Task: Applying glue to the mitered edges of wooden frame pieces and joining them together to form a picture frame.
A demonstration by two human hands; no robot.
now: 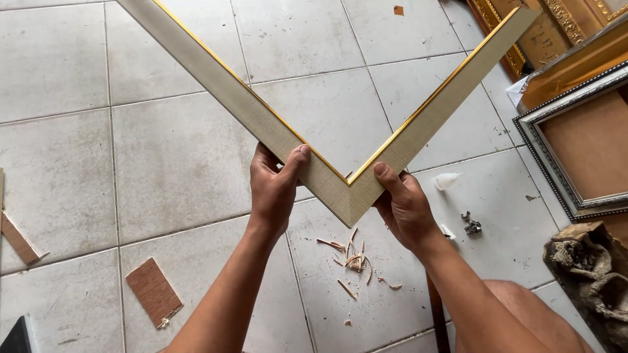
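1. Both hands are up on a V-shaped frame corner (pixel 340 186), two cream, cloth-textured moulding strips with a thin gold inner edge, meeting at a mitred point that aims down toward the person
2. Left hand (pixel 275 189) is closed around the left strip just beside the joint, thumb pressed flat on the cream face, fingers curled behind out of sight
3. Right hand (pixel 402 206) is clamped on the right strip just on the other side of the joint, thumb lying on the face near the gold edge, fingers wrapped underneath
4. The frame corner is held in the air above the pale tiled floor (pixel 183 157), its two arms spreading up and out toward the top of the view, the left arm running off the top edge
5. Straight below the joint, a scatter of wood shavings (pixel 350 258) lies on the tiles
6. Near the right wrist, a small white nozzle-shaped piece (pixel 447 180) sits on the floor, and just beyond it a little cluster of dark metal bits (pixel 471 225)
7. Lower left, a reddish-brown rectangular offcut (pixel 154 292) lies flat, and a longer brown strip (pixel 18 238) lies at the far left edge
8. On the right, a silver-beaded picture frame (pixel 556 170) with a brown backing lies on the floor, with ornate gold frames (pixel 556 26) stacked behind it
9. Bottom right corner shows a rough, dark wooden block (pixel 589 268), and the person's bare knee (pixel 523 314) is beside it
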